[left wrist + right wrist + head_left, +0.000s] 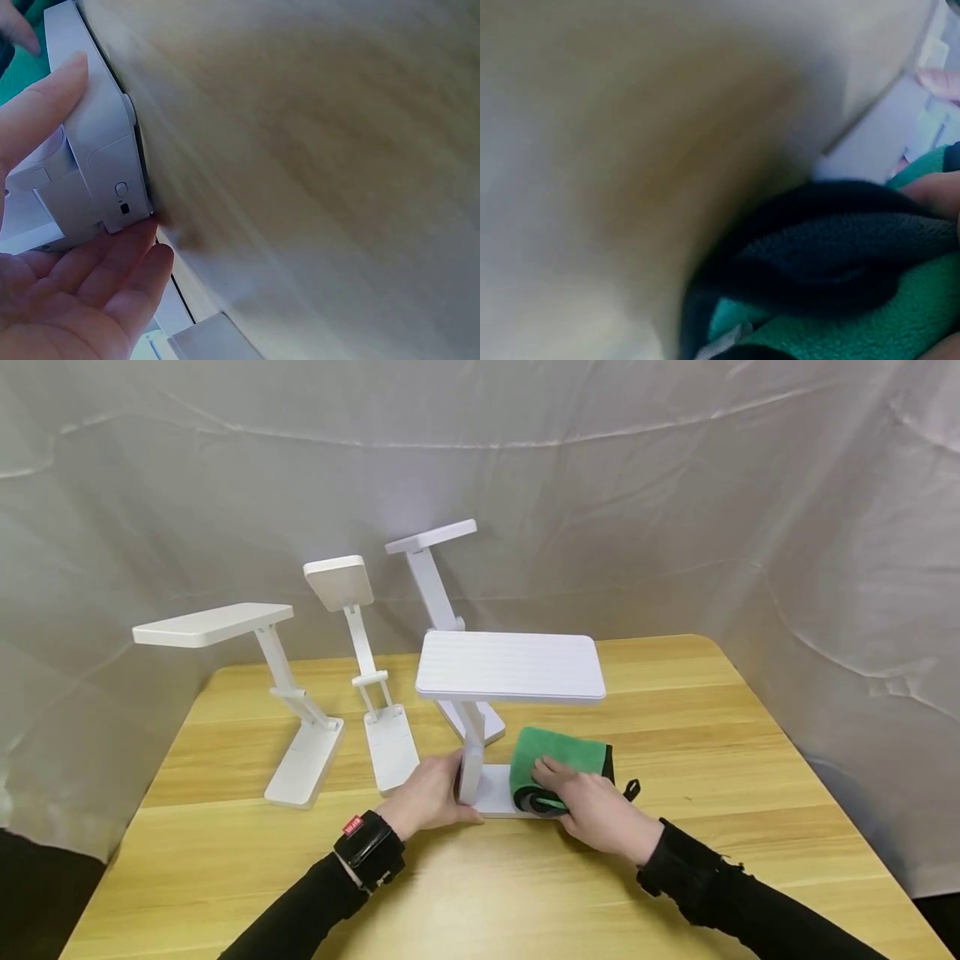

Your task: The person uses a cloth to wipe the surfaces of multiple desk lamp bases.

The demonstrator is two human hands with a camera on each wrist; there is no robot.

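Note:
A white desk lamp (510, 667) stands at the middle of the table, its flat panel raised over its base (496, 785). My left hand (429, 795) grips the left end of that base. In the left wrist view the thumb lies along one side of the base (105, 142), and the other fingers are at the end with a small button and a port. My right hand (602, 811) holds a folded green cloth (558, 748) with black edging against the right part of the base. The cloth (922, 307) fills the lower right wrist view.
Behind and left stand three more white desk lamps: one far left (303, 764), one beside it (392, 748), one at the back (435, 589). They rest on a wooden table (690, 710). A grey sheet (637, 527) hangs around the back and sides.

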